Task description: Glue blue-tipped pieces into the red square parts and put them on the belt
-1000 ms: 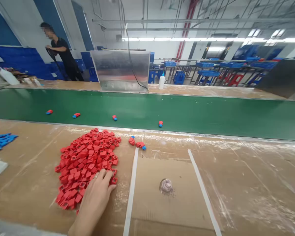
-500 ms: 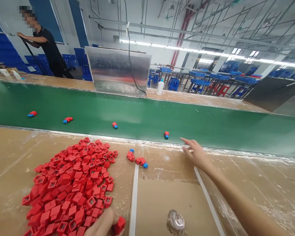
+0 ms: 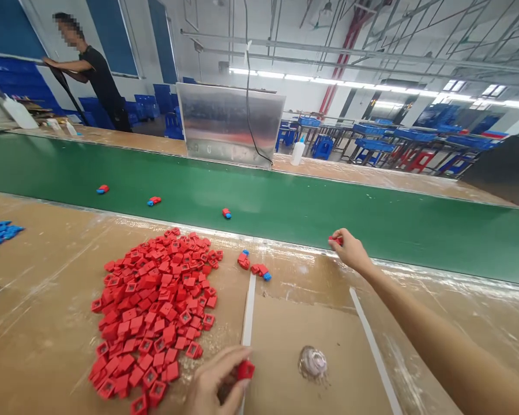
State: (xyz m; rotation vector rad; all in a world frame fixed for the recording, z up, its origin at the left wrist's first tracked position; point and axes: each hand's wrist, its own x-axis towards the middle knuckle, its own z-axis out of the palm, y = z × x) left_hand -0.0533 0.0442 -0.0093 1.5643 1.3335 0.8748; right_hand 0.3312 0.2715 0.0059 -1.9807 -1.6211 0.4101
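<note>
Pinching a small red block [image 3: 245, 370] between the thumb and fingers of your left hand [image 3: 216, 380], you are holding it near the left white tape strip [image 3: 249, 308], right of the heap of red blocks [image 3: 155, 311]. Your right hand [image 3: 350, 250] is gripping a red piece [image 3: 332, 238] in its fingertips at the near edge of the green conveyor belt [image 3: 285, 199], while three red-and-blue pieces [image 3: 226, 213] are lying farther left on the belt and two similar pieces [image 3: 260, 270] are resting beside the heap.

There's room over the cardboard [image 3: 281, 328] (around its low lump [image 3: 315, 362]), while the red heap [image 3: 159, 302] obstructs the left.
</note>
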